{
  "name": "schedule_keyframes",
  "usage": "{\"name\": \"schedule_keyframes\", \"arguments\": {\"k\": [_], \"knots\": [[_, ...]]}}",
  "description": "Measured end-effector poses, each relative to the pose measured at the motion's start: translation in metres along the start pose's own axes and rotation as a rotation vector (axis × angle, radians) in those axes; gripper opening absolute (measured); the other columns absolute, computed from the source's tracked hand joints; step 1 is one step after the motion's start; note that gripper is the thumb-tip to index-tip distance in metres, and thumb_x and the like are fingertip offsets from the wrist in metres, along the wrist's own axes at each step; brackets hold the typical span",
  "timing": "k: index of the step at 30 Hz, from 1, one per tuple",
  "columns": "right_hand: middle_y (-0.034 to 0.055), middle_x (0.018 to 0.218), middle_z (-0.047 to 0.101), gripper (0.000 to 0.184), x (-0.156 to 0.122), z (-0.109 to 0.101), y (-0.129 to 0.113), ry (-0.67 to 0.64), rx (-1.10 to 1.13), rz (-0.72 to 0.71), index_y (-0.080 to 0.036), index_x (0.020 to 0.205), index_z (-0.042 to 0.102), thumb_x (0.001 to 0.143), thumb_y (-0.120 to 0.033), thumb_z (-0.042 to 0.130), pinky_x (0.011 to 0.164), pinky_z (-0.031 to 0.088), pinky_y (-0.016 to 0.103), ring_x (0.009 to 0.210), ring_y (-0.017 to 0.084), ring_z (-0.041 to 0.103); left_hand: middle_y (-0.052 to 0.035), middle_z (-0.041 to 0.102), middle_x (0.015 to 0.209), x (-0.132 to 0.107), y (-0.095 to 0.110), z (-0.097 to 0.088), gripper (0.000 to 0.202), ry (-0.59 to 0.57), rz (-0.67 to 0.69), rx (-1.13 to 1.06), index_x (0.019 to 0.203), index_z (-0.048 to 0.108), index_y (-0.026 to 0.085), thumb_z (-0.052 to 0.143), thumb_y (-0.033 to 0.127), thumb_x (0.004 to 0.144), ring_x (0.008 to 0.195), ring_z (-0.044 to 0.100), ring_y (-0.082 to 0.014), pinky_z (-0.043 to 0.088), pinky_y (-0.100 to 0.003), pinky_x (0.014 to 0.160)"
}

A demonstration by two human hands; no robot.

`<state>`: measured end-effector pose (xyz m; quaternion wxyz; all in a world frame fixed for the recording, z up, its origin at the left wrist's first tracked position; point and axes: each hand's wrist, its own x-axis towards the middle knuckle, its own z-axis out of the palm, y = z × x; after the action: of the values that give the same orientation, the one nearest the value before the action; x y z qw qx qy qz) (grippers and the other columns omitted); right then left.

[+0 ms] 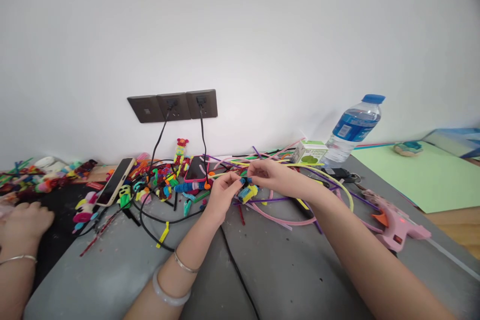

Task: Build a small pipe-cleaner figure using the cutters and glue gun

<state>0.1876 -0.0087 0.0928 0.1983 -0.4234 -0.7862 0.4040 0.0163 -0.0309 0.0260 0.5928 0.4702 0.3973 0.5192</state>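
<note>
My left hand (pixel 226 191) and my right hand (pixel 270 176) meet above the middle of the table, fingers pinched together. Between their fingertips is a small black piece (pixel 245 181), mostly covered by the fingers; its kind is unclear. Just below the fingertips is a yellow and blue fuzzy piece (pixel 248 193); I cannot tell whether it hangs from the hands or lies on the table. Around and behind my hands are loose pipe cleaners (pixel 288 221) in pink, purple and yellow. A dark blue fuzzy coil (pixel 187 187) lies left of my left hand.
A pink hot glue gun (pixel 401 230) lies at right, near a tilted water bottle (pixel 354 127) and a small box (pixel 309 152). Black cables (pixel 232 260) cross the table from wall sockets (pixel 172 106). Phones (pixel 116 182) and fuzzy figures crowd the left. Another person's hand (pixel 28 222) rests far left.
</note>
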Motion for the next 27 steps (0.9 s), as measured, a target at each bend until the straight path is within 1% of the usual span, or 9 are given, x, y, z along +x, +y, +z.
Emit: {"name": "schedule_keyframes", "arguments": {"k": [3,6,10,13,17,20,23,25,27], "knots": [[-0.002,0.067,0.054,0.014,0.002,-0.002,0.002,-0.036,0.039,0.007,-0.018,0.075,0.058,0.079,-0.031,0.056,0.059,0.037,0.026,0.063,0.013,0.048,0.005,0.044,0.058,0.0,0.0,0.0,0.024,0.004,0.004,-0.009,0.063,0.054,0.016,0.07,0.034,0.069,0.055,0.036,-0.0078,0.027,-0.022,0.055],[-0.0029,0.065,0.055,0.015,0.003,-0.003,0.006,-0.09,0.154,0.054,-0.017,0.076,0.058,0.077,-0.032,0.059,0.056,0.039,0.024,0.059,0.011,0.051,0.0044,0.044,0.059,0.0,0.001,0.0,0.024,0.013,0.005,-0.025,0.061,0.054,0.017,0.07,0.033,0.068,0.056,0.036,-0.0081,0.028,-0.022,0.055],[-0.0004,0.068,0.065,0.016,0.004,-0.003,0.005,-0.152,0.28,0.145,-0.017,0.079,0.057,0.076,-0.032,0.063,0.049,0.041,0.022,0.059,0.013,0.06,0.0033,0.046,0.061,0.0,0.002,0.0,0.024,0.027,0.002,-0.045,0.06,0.056,0.016,0.071,0.033,0.068,0.057,0.037,-0.0084,0.029,-0.023,0.055],[0.0019,0.072,0.071,0.019,0.005,-0.001,0.005,-0.152,0.343,0.166,-0.017,0.079,0.057,0.074,-0.033,0.067,0.048,0.042,0.021,0.061,0.013,0.064,0.0027,0.047,0.06,0.0,0.002,-0.001,0.025,0.049,0.008,-0.046,0.06,0.058,0.016,0.072,0.035,0.068,0.058,0.038,-0.0088,0.03,-0.023,0.056],[0.0027,0.072,0.073,0.022,0.007,0.0,0.009,-0.129,0.396,0.173,-0.017,0.08,0.057,0.075,-0.035,0.068,0.048,0.043,0.02,0.062,0.014,0.067,0.0025,0.049,0.06,0.0,0.0,0.0,0.029,0.077,0.017,-0.051,0.06,0.061,0.016,0.075,0.04,0.068,0.058,0.038,-0.0087,0.031,-0.023,0.056],[0.0029,0.072,0.073,0.024,0.007,-0.001,0.012,-0.124,0.409,0.176,-0.017,0.079,0.056,0.074,-0.036,0.07,0.048,0.044,0.02,0.062,0.014,0.068,0.0014,0.056,0.062,0.001,-0.002,0.001,0.03,0.091,0.002,-0.063,0.066,0.066,0.016,0.079,0.043,0.065,0.058,0.041,-0.0086,0.032,-0.024,0.056],[0.0032,0.072,0.073,0.028,0.005,-0.004,0.012,-0.13,0.442,0.194,-0.017,0.079,0.055,0.073,-0.038,0.073,0.05,0.046,0.021,0.063,0.014,0.068,-0.0013,0.063,0.068,0.002,-0.004,0.0,0.035,0.103,-0.019,-0.051,0.077,0.071,0.015,0.079,0.047,0.065,0.059,0.045,-0.0095,0.035,-0.024,0.057],[0.0036,0.073,0.073,0.031,0.005,-0.006,0.012,-0.122,0.497,0.199,-0.018,0.078,0.052,0.072,-0.039,0.073,0.052,0.047,0.022,0.064,0.014,0.068,-0.0036,0.066,0.075,0.002,-0.005,-0.001,0.036,0.073,0.012,-0.006,0.082,0.072,0.015,0.078,0.047,0.067,0.064,0.051,-0.0118,0.039,-0.024,0.061],[0.0036,0.073,0.073,0.031,0.005,-0.006,0.013,-0.113,0.555,0.186,-0.019,0.077,0.05,0.073,-0.039,0.073,0.054,0.048,0.022,0.064,0.013,0.068,-0.0048,0.068,0.082,0.002,-0.005,-0.002,0.034,0.02,0.062,0.049,0.085,0.071,0.015,0.077,0.045,0.068,0.072,0.056,-0.0144,0.043,-0.025,0.067]]}}
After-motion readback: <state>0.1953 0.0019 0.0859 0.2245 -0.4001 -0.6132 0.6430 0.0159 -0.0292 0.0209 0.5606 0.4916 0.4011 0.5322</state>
